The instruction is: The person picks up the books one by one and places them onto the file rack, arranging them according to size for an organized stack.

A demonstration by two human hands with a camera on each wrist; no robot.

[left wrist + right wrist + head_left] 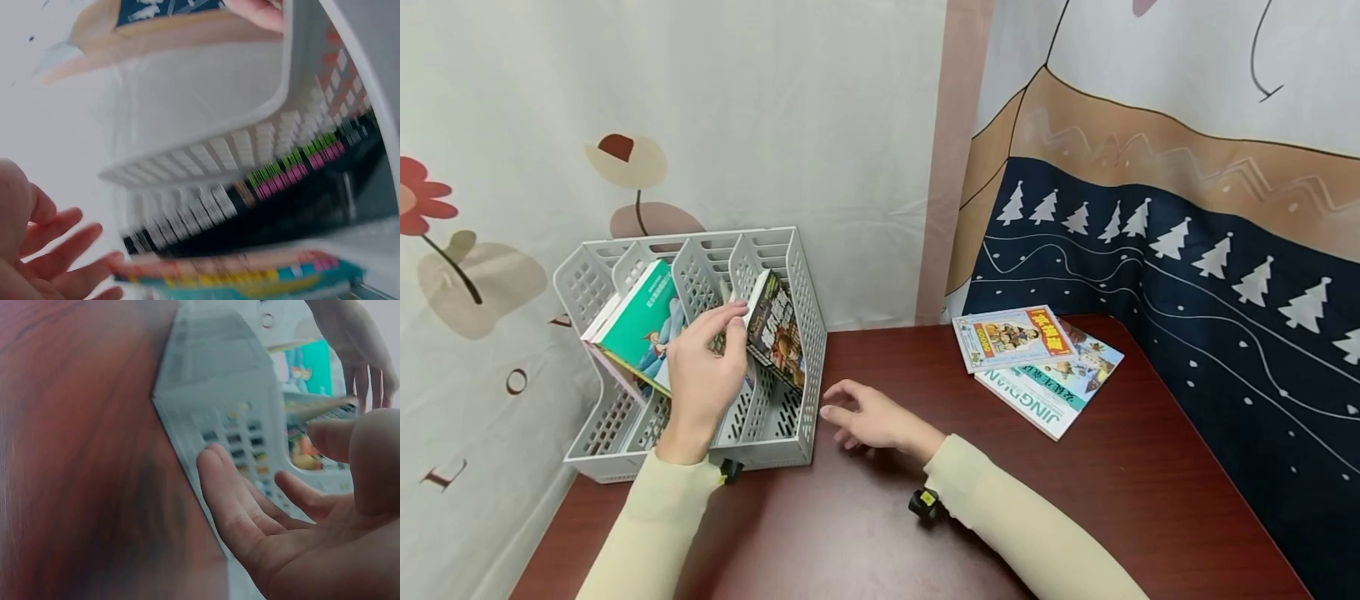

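Observation:
A light grey file rack (775, 454) with several upright slots holds books. My left hand (702, 383) hovers over its middle slots, fingers loosely bent and empty, the tips right by the top corner of a dark-covered book (784, 337) in the right slot. In the left wrist view its fingers (59, 237) are spread beside a black book spine (250, 197) and a colourful book edge (219, 272). A teal book (632, 325) leans in the left slots. My right hand (876, 418) is just outside the rack's right wall, fingers relaxed with nothing between them.
Two books lie overlapped on the dark red table (880, 533) to the right: a small cartoon-covered one (1011, 337) on top of a white and green one (1033, 404). Behind the rack hangs a pale patterned curtain (835, 125); a navy tree-print cloth (1150, 275) hangs at right.

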